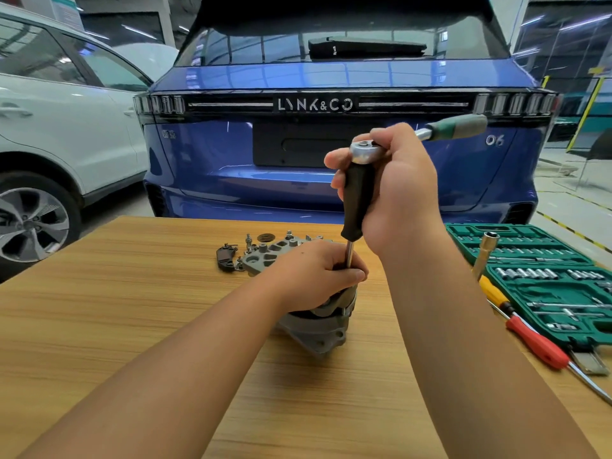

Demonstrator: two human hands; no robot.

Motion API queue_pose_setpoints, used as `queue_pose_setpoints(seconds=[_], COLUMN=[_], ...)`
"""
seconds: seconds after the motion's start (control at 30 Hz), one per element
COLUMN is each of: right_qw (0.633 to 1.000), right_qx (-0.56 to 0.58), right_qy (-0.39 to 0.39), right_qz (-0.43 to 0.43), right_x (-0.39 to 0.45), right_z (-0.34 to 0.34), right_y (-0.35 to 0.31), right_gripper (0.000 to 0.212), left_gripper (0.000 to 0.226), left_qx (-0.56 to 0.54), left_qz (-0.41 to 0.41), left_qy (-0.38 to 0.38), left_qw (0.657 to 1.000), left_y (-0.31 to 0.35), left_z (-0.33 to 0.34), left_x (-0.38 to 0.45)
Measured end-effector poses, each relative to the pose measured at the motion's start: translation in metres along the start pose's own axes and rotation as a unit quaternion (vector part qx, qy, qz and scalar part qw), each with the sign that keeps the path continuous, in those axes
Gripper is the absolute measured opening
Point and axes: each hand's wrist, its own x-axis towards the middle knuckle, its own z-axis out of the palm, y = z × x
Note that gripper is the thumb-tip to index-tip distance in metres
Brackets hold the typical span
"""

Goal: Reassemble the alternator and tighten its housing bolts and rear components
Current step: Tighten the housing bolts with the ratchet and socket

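Mid-table [99, 309], bare wood near and left | alternator [323, 326] | driver [357, 200] upright | left hand [314, 276] pinches shaft | right hand [397, 183] grips handle, ratchet [420, 134] pointing far-right.

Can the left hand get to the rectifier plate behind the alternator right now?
Probably not yet: the left hand grips the driver shaft on the alternator. Once freed, the plate lies unobstructed just beyond.
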Motion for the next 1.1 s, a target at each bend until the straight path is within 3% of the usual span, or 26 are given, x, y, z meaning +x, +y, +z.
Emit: queue_pose_setpoints(seconds=[0.2, 0.5, 0.67, 0.73, 0.83, 0.9, 1.0, 1.1], right_qw=[0.998, 0.998, 0.997, 0.996, 0.996, 0.997, 0.997, 0.997], right_qx=[0.01, 0.001, 0.006, 0.001, -0.001, -0.005, -0.017, -0.006], right_qy=[0.0, 0.012, 0.051, 0.055, 0.061, 0.062, 0.06, 0.057], right_qz=[0.07, 0.057, 0.06, 0.063, 0.059, 0.053, 0.049, 0.05], right_x=[0.006, 0.004, 0.006, 0.008, 0.009, 0.01, 0.008, 0.004], right_z=[0.004, 0.003, 0.006, 0.007, 0.009, 0.01, 0.01, 0.009], right_y=[-0.012, -0.004, -0.017, -0.025, -0.035, -0.041, -0.046, -0.045], right_gripper=[0.011, 0.023, 0.018, 0.018, 0.018, 0.018, 0.018, 0.018], left_gripper=[0.013, 0.013, 0.009, 0.022, 0.05, 0.059, 0.055, 0.038], left_qx=[0.008, 0.01, -0.093, -0.122, 0.059, 0.097, 0.141, 0.143], left_qz=[-0.001, -0.006, -0.064, -0.101, -0.204, -0.216, -0.198, -0.1], left_qy=[0.003, -0.005, -0.047, -0.058, -0.117, -0.153, -0.161, -0.07], left_qw=[1.0, 1.0, 0.992, 0.986, 0.97, 0.959, 0.957, 0.982], left_y=[0.003, 0.006, 0.018, 0.026, 0.047, 0.048, 0.049, 0.043], left_z=[0.002, 0.004, -0.01, -0.014, -0.015, -0.012, -0.009, -0.019], left_x=[0.001, 0.003, -0.002, 0.005, 0.029, 0.04, 0.047, 0.032])
